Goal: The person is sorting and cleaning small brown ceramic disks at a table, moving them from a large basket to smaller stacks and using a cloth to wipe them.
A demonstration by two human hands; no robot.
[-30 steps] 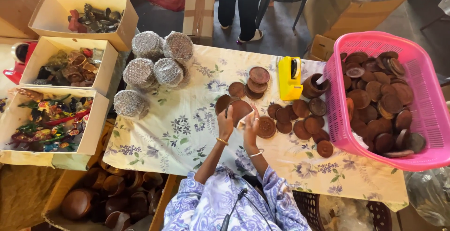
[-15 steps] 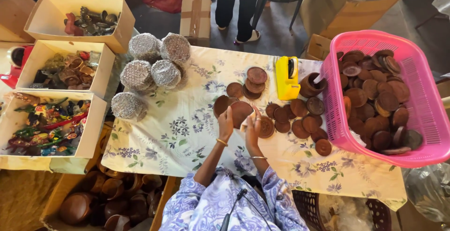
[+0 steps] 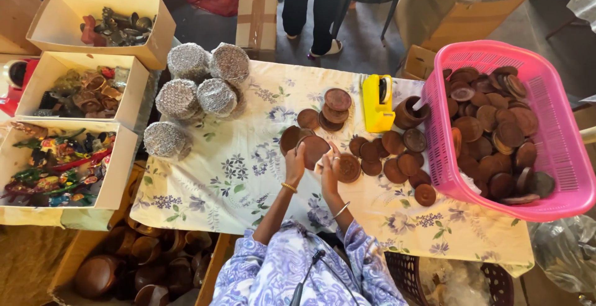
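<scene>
1. Brown clay disc: round, flat, matte, held on edge above the middle of the desk, just beside loose discs of the same kind.
2. Left hand: fingers clasped on the disc's left rim. Gold bangle at the wrist.
3. Right hand: fingers lie against the disc's right side; whether they grip it or only steady it, cannot tell. Thin bangle on the forearm.
4. Desk surface: cream cloth with a blue-and-green floral print, slightly creased, hanging over the near edge.
5. Loose clay discs are scattered to the right of the hands; a short stack sits behind them.
6. Yellow tape dispenser, hard plastic, stands behind the discs, a small brown clay pot just beside it.
7. Pink plastic basket, lattice walls, at the right end of the desk, filled with brown discs.
8. Five foil-wrapped round bundles, crinkled silver, left of centre.
9. Three open cardboard boxes along the left edge, holding mixed coloured trinkets.
10. Room: grey floor beyond the desk, a taped carton, another person's dark trouser legs standing near it. Clay bowls are piled below the desk.
</scene>
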